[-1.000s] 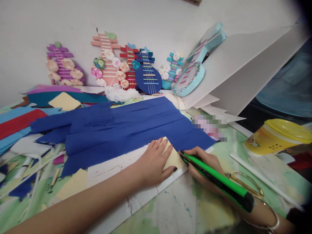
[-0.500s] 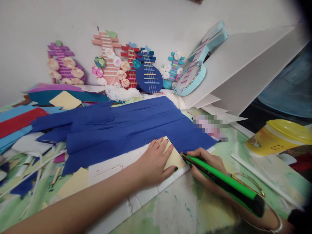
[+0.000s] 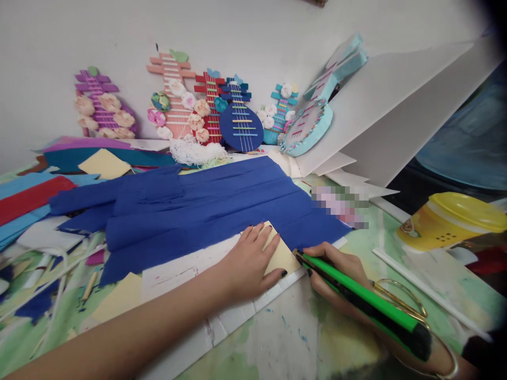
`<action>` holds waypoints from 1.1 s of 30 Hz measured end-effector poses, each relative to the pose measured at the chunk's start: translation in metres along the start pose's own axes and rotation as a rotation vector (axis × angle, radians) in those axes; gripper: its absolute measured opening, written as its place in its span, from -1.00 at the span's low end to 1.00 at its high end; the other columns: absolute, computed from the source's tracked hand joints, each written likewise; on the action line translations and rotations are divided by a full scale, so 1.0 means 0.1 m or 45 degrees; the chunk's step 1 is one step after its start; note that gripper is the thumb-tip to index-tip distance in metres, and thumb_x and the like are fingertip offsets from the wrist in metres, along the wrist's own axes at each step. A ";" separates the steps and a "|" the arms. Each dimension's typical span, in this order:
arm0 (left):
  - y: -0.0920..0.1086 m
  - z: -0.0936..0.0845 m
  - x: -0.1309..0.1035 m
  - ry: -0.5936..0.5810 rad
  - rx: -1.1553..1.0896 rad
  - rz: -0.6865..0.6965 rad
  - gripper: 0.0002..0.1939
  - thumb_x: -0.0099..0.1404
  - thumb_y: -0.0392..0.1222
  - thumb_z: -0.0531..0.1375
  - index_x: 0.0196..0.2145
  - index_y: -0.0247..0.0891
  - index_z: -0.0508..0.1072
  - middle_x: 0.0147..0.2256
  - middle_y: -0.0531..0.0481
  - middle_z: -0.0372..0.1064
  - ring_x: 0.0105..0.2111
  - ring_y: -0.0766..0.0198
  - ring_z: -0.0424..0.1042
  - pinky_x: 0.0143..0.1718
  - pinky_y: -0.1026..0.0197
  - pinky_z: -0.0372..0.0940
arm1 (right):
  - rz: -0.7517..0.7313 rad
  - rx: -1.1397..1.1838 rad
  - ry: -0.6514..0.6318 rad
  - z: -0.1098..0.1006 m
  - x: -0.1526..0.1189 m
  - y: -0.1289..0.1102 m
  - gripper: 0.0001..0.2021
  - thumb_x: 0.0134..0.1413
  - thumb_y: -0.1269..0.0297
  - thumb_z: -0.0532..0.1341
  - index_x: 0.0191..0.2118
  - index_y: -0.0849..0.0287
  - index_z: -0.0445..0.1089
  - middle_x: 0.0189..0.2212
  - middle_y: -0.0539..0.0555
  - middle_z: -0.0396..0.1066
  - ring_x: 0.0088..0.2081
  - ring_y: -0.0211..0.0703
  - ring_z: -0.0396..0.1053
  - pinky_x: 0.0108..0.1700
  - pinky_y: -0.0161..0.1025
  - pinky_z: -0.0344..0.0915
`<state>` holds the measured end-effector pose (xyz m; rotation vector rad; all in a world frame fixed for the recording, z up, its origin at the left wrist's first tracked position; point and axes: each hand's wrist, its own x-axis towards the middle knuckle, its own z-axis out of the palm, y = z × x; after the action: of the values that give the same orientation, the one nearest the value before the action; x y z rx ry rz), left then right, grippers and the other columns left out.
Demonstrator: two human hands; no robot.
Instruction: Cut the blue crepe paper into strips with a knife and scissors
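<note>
My left hand [image 3: 251, 258] lies flat with its fingers spread, pressing a small pale yellow sheet [image 3: 285, 257] onto a white board [image 3: 174, 277] marked with cuts. The hand hides part of the sheet. In my right hand [image 3: 343, 269] is a green and black utility knife [image 3: 360, 293], its tip at the right corner of the yellow sheet. Just beyond both hands a large creased piece of blue paper [image 3: 206, 206] overlaps the board's far side. Gold metal loops [image 3: 402, 293], which look like scissors handles, show beside my right wrist.
Several decorated model string instruments [image 3: 241, 125] lean against the wall. To the right are a yellow lidded cup [image 3: 439, 221] and a white strip [image 3: 428, 293]. Paper scraps and a white cord [image 3: 63, 285] litter the left side, near a stack of coloured sheets [image 3: 35, 200].
The view has shifted very slightly. The knife's rear end has dipped a little, and more of the gold loops shows. My left hand stays in place on the yellow sheet.
</note>
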<state>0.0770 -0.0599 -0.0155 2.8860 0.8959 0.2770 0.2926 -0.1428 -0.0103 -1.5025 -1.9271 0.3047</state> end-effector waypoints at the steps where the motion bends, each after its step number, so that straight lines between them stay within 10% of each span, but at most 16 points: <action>1: 0.00 0.00 0.00 -0.003 0.008 0.001 -0.30 0.36 0.16 -0.03 0.26 -0.40 0.08 0.29 -0.38 -0.06 0.29 -0.21 -0.08 0.24 -0.21 -0.09 | 0.003 0.005 -0.007 0.00 -0.01 0.00 -0.72 -0.06 0.47 0.16 -0.17 0.06 0.31 -0.42 0.00 0.54 -0.48 -0.17 0.47 -0.46 -0.30 0.34; 33: 0.02 -0.07 0.01 -0.108 0.027 -0.018 -0.29 0.38 0.16 -0.06 0.29 -0.42 0.06 0.30 -0.39 -0.11 0.30 -0.22 -0.13 0.24 -0.20 -0.10 | 0.041 0.065 0.032 -0.05 -0.12 0.03 -0.88 0.13 0.25 0.14 -0.21 -0.02 0.39 -0.60 -0.06 0.44 -0.64 -0.21 0.34 -0.56 -0.29 0.27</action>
<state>0.0778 -0.0608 -0.0084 2.8849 0.9102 0.1433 0.2992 -0.1546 -0.0124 -1.4979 -1.8632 0.3451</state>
